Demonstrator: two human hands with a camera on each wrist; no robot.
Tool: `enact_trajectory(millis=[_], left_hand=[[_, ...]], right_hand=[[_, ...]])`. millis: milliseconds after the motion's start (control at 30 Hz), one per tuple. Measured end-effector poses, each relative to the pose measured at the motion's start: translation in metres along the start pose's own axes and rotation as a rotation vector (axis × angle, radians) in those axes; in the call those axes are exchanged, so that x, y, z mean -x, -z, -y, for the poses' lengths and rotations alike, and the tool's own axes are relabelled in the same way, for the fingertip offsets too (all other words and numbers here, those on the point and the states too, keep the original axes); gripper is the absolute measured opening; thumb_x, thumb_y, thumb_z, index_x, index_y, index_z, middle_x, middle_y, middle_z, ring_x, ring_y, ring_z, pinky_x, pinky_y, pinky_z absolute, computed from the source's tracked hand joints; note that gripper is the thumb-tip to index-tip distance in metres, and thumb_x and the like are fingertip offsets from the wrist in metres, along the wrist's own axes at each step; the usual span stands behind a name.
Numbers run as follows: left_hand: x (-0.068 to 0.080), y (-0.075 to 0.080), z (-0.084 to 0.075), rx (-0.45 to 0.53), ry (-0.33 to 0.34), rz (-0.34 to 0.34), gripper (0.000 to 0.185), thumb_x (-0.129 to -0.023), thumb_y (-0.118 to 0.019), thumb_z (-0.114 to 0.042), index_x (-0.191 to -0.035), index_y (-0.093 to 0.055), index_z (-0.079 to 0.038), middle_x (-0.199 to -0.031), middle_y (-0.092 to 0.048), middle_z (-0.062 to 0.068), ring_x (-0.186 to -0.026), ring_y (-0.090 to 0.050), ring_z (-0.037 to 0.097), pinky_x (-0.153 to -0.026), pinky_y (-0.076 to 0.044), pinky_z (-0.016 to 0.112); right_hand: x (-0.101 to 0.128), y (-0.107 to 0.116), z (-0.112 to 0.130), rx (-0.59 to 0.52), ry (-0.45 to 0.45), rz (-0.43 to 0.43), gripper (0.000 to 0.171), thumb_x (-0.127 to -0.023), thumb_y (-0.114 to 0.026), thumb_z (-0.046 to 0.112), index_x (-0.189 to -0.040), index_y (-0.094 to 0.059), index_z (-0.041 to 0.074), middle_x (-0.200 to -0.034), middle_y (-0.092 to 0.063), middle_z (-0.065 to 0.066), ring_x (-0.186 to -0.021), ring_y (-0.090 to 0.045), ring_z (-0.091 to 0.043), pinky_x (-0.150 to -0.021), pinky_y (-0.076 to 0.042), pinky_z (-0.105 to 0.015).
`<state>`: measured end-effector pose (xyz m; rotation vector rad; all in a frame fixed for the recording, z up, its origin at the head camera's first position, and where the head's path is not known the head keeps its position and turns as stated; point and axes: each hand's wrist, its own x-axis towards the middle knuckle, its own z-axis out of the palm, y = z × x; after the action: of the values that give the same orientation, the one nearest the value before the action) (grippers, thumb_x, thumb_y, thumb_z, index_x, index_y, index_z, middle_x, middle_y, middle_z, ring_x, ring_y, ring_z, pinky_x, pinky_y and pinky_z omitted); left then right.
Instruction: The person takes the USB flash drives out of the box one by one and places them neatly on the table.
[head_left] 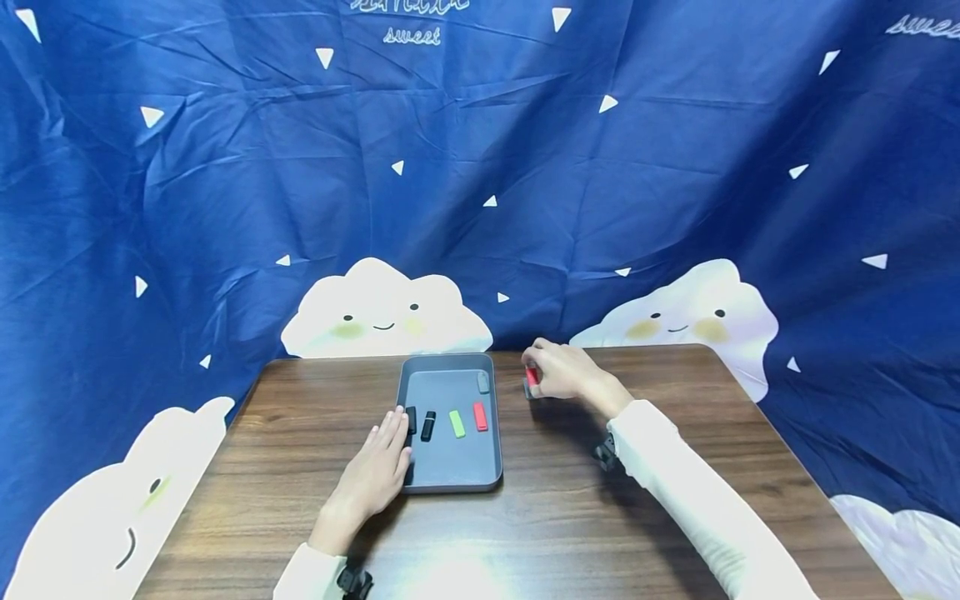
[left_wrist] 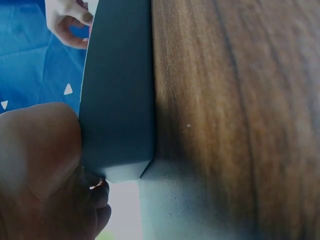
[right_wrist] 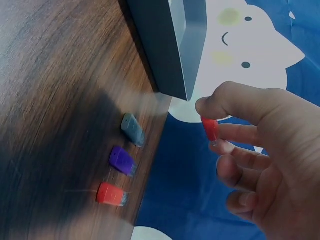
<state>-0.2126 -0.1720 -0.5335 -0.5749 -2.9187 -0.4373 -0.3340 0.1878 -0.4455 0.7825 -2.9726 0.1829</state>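
My right hand (head_left: pixel 561 372) pinches a red USB stick (right_wrist: pixel 210 129) between thumb and fingers, raised over the table right of the tray. On the table below it lie a grey USB stick (right_wrist: pixel 132 129), a purple USB stick (right_wrist: pixel 122 160) and another red USB stick (right_wrist: pixel 111 194) in a row. My left hand (head_left: pixel 377 467) rests with straight fingers against the left rim of the grey tray (head_left: pixel 450 479). Inside the tray are a grey stick (head_left: pixel 483 382), a red stick (head_left: pixel 480 416), a green stick (head_left: pixel 457 423) and two black sticks, one (head_left: pixel 428 426) beside the fingertips.
The tray stands toward the far side of the brown wooden table (head_left: pixel 315 417). A blue curtain (head_left: pixel 450 167) with white clouds and triangles hangs right behind the table's back edge. Each wrist carries a small black camera, such as the right one (head_left: pixel 606 452).
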Motion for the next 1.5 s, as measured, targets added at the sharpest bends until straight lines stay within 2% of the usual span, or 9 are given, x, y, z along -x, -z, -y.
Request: enact_trajectory(millis=[233, 567, 933, 1100, 1500], left_hand=[[-0.001, 0.0, 0.0, 0.004, -0.005, -0.009, 0.055, -0.111, -0.051, -0.016, -0.158, -0.04, 0.012, -0.169, -0.036, 0.028, -0.158, -0.036, 0.044, -0.13, -0.032, 0.058], [-0.001, -0.002, 0.001, -0.003, -0.013, -0.014, 0.056, -0.111, -0.051, -0.016, -0.158, -0.04, 0.012, -0.169, -0.036, 0.028, -0.158, -0.036, 0.044, -0.13, -0.033, 0.059], [0.0, -0.001, 0.001, 0.007, -0.011, -0.01, 0.056, -0.111, -0.051, -0.015, -0.158, -0.04, 0.012, -0.169, -0.036, 0.028, -0.158, -0.036, 0.044, -0.13, -0.032, 0.059], [0.001, 0.0, 0.0, 0.011, -0.005, -0.004, 0.056, -0.111, -0.051, -0.016, -0.158, -0.04, 0.011, -0.17, -0.036, 0.027, -0.158, -0.036, 0.043, -0.13, -0.032, 0.059], [0.001, 0.0, -0.001, 0.011, -0.002, 0.001, 0.055, -0.111, -0.05, -0.015, -0.159, -0.04, 0.011, -0.17, -0.036, 0.027, -0.159, -0.035, 0.043, -0.13, -0.032, 0.059]], right_hand=[[0.009, -0.001, -0.011, -0.008, -0.008, -0.021, 0.049, -0.077, -0.082, 0.029, -0.122, -0.073, 0.013, -0.11, -0.065, -0.002, -0.077, -0.062, -0.019, -0.069, -0.056, -0.042], [0.021, -0.002, -0.026, -0.005, -0.029, -0.032, 0.048, -0.077, -0.082, 0.03, -0.121, -0.074, 0.014, -0.109, -0.066, -0.002, -0.082, -0.065, -0.021, -0.073, -0.059, -0.048], [0.031, 0.003, -0.039, -0.024, -0.038, -0.053, 0.042, -0.073, -0.081, 0.026, -0.112, -0.074, 0.013, -0.098, -0.063, 0.001, -0.079, -0.063, -0.017, -0.07, -0.058, -0.046], [0.034, 0.001, -0.044, -0.02, -0.039, -0.069, 0.045, -0.073, -0.081, 0.027, -0.114, -0.075, 0.011, -0.1, -0.064, 0.0, -0.08, -0.065, -0.018, -0.072, -0.06, -0.049], [0.04, -0.002, -0.057, -0.011, -0.067, -0.042, 0.047, -0.076, -0.083, 0.029, -0.119, -0.074, 0.011, -0.11, -0.065, -0.001, -0.082, -0.068, -0.022, -0.074, -0.06, -0.05]])
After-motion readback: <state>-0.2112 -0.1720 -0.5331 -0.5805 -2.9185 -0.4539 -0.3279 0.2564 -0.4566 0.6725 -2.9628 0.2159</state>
